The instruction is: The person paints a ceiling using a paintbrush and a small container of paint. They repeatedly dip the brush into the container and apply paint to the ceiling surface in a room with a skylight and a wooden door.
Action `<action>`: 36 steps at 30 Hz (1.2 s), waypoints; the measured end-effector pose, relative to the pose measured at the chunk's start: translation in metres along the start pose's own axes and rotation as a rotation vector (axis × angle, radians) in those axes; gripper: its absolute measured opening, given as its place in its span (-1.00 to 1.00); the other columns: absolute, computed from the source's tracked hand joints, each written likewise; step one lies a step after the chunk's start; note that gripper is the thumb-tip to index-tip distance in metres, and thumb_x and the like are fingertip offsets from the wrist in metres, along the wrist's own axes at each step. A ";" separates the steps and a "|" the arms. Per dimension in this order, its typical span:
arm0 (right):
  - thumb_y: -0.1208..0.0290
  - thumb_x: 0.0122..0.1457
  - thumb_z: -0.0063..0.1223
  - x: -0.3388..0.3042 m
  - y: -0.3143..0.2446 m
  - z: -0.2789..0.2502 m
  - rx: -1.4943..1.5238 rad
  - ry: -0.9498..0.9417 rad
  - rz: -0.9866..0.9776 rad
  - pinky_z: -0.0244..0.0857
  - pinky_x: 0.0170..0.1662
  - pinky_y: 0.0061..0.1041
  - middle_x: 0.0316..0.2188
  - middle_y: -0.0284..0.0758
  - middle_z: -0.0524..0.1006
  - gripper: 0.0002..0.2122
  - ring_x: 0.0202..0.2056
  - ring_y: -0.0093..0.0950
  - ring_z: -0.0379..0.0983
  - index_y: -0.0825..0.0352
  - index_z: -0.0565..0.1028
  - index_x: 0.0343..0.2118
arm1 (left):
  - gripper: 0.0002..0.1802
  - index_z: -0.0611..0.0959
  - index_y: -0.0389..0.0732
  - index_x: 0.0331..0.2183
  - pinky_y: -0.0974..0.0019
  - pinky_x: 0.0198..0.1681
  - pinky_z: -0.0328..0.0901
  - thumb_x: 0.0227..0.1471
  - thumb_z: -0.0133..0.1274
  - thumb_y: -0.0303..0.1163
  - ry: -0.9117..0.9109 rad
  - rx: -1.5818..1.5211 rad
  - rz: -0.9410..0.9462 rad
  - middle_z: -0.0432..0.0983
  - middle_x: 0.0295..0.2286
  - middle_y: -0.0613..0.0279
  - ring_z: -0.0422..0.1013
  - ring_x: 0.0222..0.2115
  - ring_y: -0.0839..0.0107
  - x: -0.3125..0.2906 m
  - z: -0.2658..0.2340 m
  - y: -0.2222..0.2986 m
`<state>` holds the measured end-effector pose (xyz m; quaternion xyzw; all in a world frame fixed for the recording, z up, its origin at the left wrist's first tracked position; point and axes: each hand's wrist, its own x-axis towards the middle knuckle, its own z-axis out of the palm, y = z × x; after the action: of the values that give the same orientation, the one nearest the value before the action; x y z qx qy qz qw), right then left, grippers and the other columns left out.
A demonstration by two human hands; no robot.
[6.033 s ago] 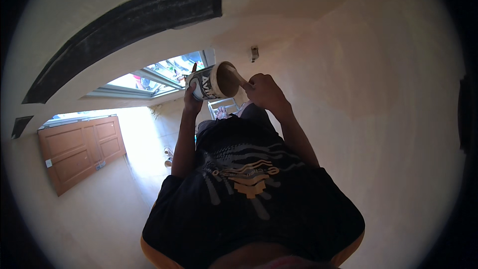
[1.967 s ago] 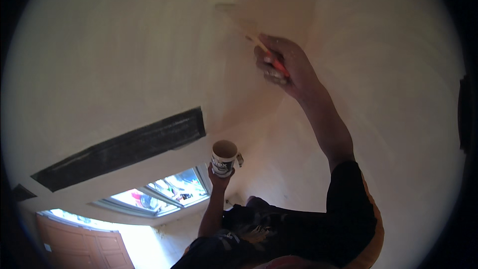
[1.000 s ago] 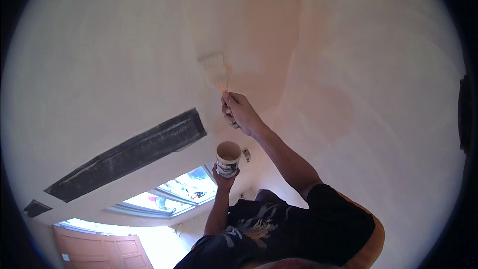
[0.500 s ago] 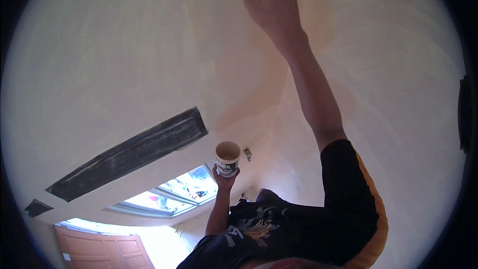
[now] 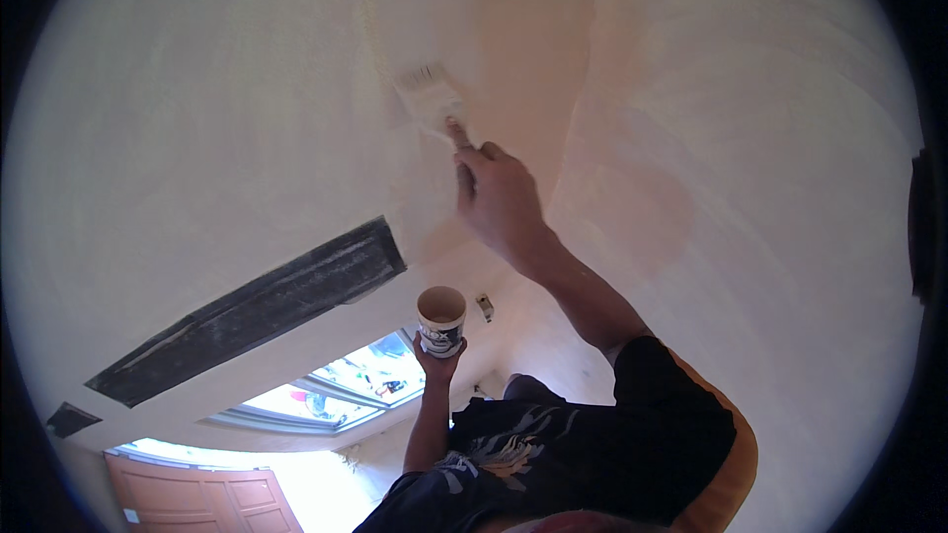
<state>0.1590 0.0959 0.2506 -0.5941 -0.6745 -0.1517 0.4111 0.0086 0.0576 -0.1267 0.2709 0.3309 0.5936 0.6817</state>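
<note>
My right hand (image 5: 504, 199) is closed round the handle of a wide flat paintbrush (image 5: 432, 97) with pale, whitish bristles. The brush is at the pale wall (image 5: 247, 109), near a darker tan patch (image 5: 533, 49) that spans the corner; whether the bristle tips touch the surface is hard to tell. Lower down, my left hand (image 5: 439, 363) grips a white plastic tub (image 5: 441, 323) with dark print, fingers around its base. The tub is upright with its mouth uncovered; what lies inside cannot be made out.
A long dark recessed panel (image 5: 247, 311) runs along the wall left of the tub, with a smaller dark piece (image 5: 73, 420) beyond its end. Below are a bright window (image 5: 346, 385) and a reddish-brown panelled door (image 5: 197, 494). A small wall fitting (image 5: 485, 307) sits beside the tub.
My right hand has come down and left from the top edge, bringing the paintbrush into view. The tub in my left hand has shifted only slightly.
</note>
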 end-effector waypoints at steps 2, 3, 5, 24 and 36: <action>0.43 0.15 0.02 0.006 0.001 -0.024 0.030 0.076 -0.030 0.41 -0.41 -0.17 -0.58 -0.14 0.44 -0.54 -0.47 -0.18 0.51 0.22 0.38 0.16 | -0.12 0.28 -0.08 0.10 0.07 -0.17 0.40 -0.27 0.30 -0.19 -0.028 0.065 0.041 0.44 -0.10 0.08 0.43 -0.11 0.20 0.006 -0.007 -0.004; 0.43 0.15 0.02 0.024 -0.007 -0.041 0.030 0.130 -0.049 0.40 -0.42 -0.17 -0.59 -0.14 0.44 -0.57 -0.47 -0.18 0.51 0.23 0.41 0.13 | -0.23 0.35 -0.03 0.09 -0.02 -0.12 0.33 -0.16 0.13 0.03 -0.038 0.236 0.130 0.43 -0.07 0.11 0.38 -0.07 0.16 0.008 -0.016 -0.012; 0.42 0.16 0.01 0.069 -0.015 -0.064 -0.016 0.337 -0.154 0.37 -0.42 -0.15 -0.59 -0.14 0.45 -0.58 -0.50 -0.16 0.48 0.23 0.42 0.12 | -0.26 0.42 0.03 0.08 -0.11 -0.08 0.27 -0.04 -0.04 0.25 -0.095 0.167 0.058 0.42 -0.03 0.13 0.33 -0.03 0.13 0.019 -0.036 -0.035; 0.55 0.14 0.02 -0.147 0.020 0.118 0.249 -0.055 0.089 0.26 -0.55 -0.28 -0.60 -0.18 0.35 -0.50 -0.64 -0.28 0.35 0.26 0.34 0.20 | -0.22 0.36 -0.06 0.15 -0.13 -0.03 0.25 0.02 -0.10 0.23 0.015 -0.325 -0.258 0.38 0.03 0.09 0.31 0.03 0.11 0.019 -0.080 -0.055; 0.55 0.14 0.03 -0.043 0.003 0.088 0.279 0.148 -0.023 0.33 -0.54 -0.31 -0.56 -0.20 0.36 -0.44 -0.62 -0.25 0.39 0.16 0.29 0.25 | -0.21 0.35 -0.08 0.15 -0.14 0.01 0.24 0.01 -0.07 0.22 0.022 0.322 0.078 0.38 0.03 0.08 0.32 0.02 0.12 -0.002 -0.043 -0.037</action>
<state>0.1268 0.1287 0.1639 -0.5106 -0.6638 -0.1047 0.5364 -0.0016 0.0492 -0.1824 0.3826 0.4185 0.5618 0.6023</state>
